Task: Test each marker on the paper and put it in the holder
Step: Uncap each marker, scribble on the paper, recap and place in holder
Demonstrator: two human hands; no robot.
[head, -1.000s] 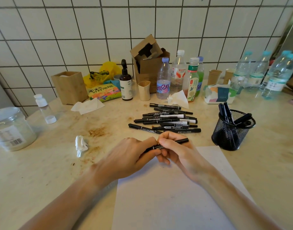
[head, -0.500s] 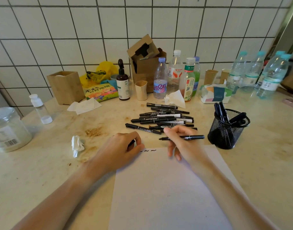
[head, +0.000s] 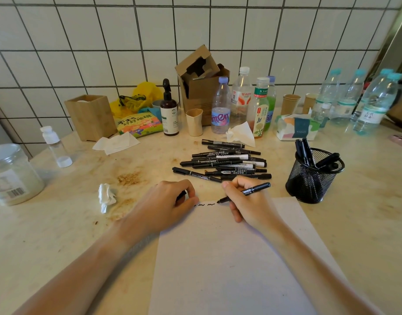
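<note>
Right hand (head: 250, 205) grips a black marker (head: 252, 191) in a writing hold, tip down on the paper (head: 236, 264) at its far edge, barrel slanting up and to the right. The tip sits at the right end of a short row of black squiggles (head: 205, 204) near the sheet's top-left corner.

Left hand (head: 166, 204) rests curled on that same corner, pinning the sheet; a small dark piece (head: 181, 196) shows between thumb and fingers — likely the cap, though it is too hidden to confirm.

Pile (head: 227, 163) of black markers lies on the counter (head: 59, 223) just beyond both hands, loosely stacked, most lying left to right. Nearest marker of the pile runs close by the right thumb.

Holder (head: 313, 178) — a black mesh cup — stands upright to the right of the pile, off the paper's far right corner. Several markers stand in it, leaning against the rim.

A crumpled tissue (head: 106, 196) lies left of the left hand, with brown stains on the counter beside it.
</note>
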